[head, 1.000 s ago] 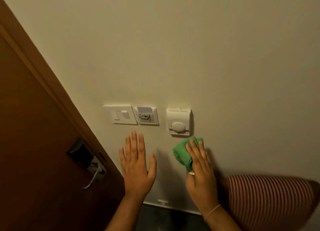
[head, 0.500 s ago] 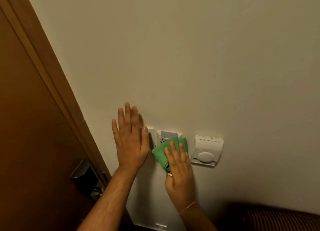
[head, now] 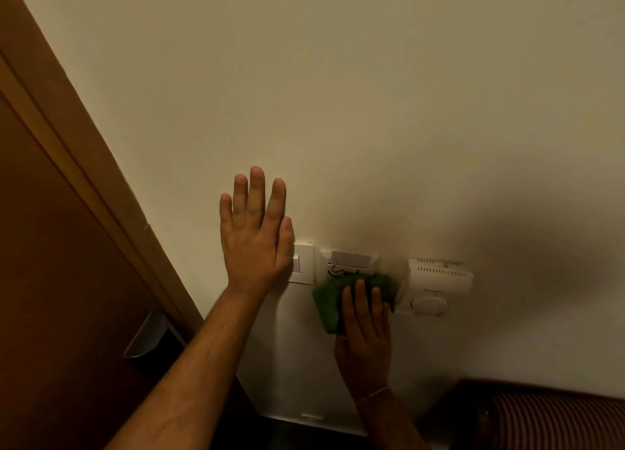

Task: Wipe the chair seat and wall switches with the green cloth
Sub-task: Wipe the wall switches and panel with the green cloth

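Up against the cream wall (head: 372, 94), the green cloth (head: 333, 301) is pressed under the right hand (head: 365, 328) over the lower part of the card-slot switch (head: 348, 263), fingers extended on top of it. At nine o'clock, the empty left hand (head: 253, 236) lies flat and spread, overlapping the rocker switch (head: 304, 263). A thermostat (head: 436, 285) sits at three o'clock, a wooden door (head: 50, 280) at far left, a striped chair (head: 558, 422) at five o'clock.

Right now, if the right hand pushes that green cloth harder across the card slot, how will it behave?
The green cloth looks soft and bunched, so it will probably fold rather than slide flat. It may snag on the key card holder, which stands proud of the wall. The right hand pins it with flat fingers.
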`<state>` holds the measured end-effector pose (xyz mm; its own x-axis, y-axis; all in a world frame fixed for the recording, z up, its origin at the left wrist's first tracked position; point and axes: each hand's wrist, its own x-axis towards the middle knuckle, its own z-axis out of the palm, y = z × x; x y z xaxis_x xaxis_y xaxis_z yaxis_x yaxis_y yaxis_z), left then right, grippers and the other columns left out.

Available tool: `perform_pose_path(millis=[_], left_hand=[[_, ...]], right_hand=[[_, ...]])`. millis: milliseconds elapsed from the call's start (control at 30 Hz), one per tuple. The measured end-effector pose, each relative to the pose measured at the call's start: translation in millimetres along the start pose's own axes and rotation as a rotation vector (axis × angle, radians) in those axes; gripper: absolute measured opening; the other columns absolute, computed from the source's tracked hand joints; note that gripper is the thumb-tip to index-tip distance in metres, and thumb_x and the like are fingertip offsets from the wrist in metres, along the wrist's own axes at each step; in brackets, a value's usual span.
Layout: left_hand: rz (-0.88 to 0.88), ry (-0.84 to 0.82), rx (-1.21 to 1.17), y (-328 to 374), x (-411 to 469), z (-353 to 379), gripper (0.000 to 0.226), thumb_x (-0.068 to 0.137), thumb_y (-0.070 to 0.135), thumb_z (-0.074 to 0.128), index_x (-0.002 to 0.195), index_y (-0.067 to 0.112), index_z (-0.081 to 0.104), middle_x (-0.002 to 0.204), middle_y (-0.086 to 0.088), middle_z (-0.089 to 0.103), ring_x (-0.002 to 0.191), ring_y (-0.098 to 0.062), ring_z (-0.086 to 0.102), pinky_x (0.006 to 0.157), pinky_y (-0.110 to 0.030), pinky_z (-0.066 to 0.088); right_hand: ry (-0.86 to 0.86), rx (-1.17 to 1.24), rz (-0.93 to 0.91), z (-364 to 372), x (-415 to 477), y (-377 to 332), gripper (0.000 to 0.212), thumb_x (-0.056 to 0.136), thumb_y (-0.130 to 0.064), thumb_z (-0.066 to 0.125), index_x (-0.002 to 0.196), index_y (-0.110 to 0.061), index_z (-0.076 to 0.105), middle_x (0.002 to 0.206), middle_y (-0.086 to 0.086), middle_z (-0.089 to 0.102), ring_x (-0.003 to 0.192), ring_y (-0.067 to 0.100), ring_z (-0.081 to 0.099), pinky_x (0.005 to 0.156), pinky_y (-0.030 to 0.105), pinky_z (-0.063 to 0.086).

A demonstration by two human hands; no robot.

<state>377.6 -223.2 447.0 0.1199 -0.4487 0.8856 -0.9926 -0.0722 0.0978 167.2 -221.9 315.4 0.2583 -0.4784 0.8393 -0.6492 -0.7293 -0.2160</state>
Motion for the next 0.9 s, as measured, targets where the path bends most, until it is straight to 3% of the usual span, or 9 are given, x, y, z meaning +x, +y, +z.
perform_pose_path(millis=[133, 300, 533, 633, 733, 800, 900], left_hand=[[0.017, 0.041, -0.004, -1, -1, 5, 0.064, 0.119, 0.042, 0.019, 0.176, 0.033, -0.007, 0.184, 0.005, -0.019, 0.172, -0.018, -0.014, 0.138, -0.044, -0.011], [0.028, 0.069, -0.014, -2, -1, 7, 0.063, 0.119, 0.043, 0.019, 0.176, 0.033, -0.006, 0.183, 0.007, -0.019, 0.171, -0.018, -0.013, 0.139, -0.045, -0.008], [0.041, 0.095, -0.033, -4, 0, 8, 0.063, 0.119, 0.041, 0.022, 0.176, 0.032, -0.004, 0.184, 0.008, -0.018, 0.172, -0.017, -0.012, 0.139, -0.045, -0.007], [0.042, 0.105, -0.026, -4, 0, 8, 0.063, 0.120, 0.041, 0.022, 0.177, 0.032, -0.003, 0.183, 0.009, -0.018, 0.172, -0.017, -0.011, 0.139, -0.046, -0.006], [0.036, 0.105, -0.025, -4, 0, 8, 0.064, 0.119, 0.040, 0.025, 0.177, 0.033, -0.001, 0.184, 0.009, -0.016, 0.172, -0.018, -0.009, 0.139, -0.047, -0.004], [0.027, 0.104, -0.026, -5, 1, 10, 0.063, 0.119, 0.040, 0.027, 0.177, 0.033, 0.001, 0.186, 0.002, -0.006, 0.172, -0.018, -0.008, 0.139, -0.048, -0.003], [-0.006, 0.104, -0.035, -6, -1, 11, 0.062, 0.119, 0.038, 0.030, 0.176, 0.025, 0.012, 0.181, -0.015, 0.019, 0.172, -0.019, -0.005, 0.139, -0.049, 0.000]], right_hand=[[0.006, 0.067, -0.001, -1, 5, 3, 0.088, 0.093, 0.001, 0.043, 0.170, -0.024, 0.010, 0.179, -0.007, 0.005, 0.166, 0.019, 0.005, 0.134, 0.039, 0.013], [0.055, 0.175, 0.057, -3, 25, -8, 0.084, 0.096, 0.005, 0.042, 0.170, -0.024, 0.015, 0.178, -0.007, 0.010, 0.166, 0.023, 0.007, 0.135, 0.041, 0.015], [-0.049, 0.064, -0.046, 1, -2, 8, 0.090, 0.093, 0.007, 0.043, 0.170, -0.023, 0.011, 0.178, -0.008, 0.005, 0.167, 0.020, 0.004, 0.136, 0.037, 0.008], [-0.026, 0.126, -0.020, -3, 10, 4, 0.090, 0.093, 0.010, 0.043, 0.170, -0.024, 0.012, 0.178, -0.009, 0.006, 0.167, 0.021, 0.004, 0.135, 0.039, 0.009], [0.028, 0.184, 0.021, -5, 26, -9, 0.076, 0.103, 0.007, 0.036, 0.170, -0.024, 0.016, 0.178, -0.007, 0.009, 0.166, 0.024, 0.006, 0.134, 0.046, 0.014], [0.048, 0.196, 0.016, -4, 32, -13, 0.062, 0.110, -0.002, 0.026, 0.169, -0.022, 0.020, 0.178, -0.005, 0.012, 0.166, 0.028, 0.009, 0.133, 0.051, 0.019], [0.063, 0.110, 0.000, 2, 26, -9, 0.060, 0.110, -0.003, 0.026, 0.168, -0.020, 0.024, 0.178, -0.003, 0.014, 0.166, 0.027, 0.012, 0.131, 0.050, 0.024]])
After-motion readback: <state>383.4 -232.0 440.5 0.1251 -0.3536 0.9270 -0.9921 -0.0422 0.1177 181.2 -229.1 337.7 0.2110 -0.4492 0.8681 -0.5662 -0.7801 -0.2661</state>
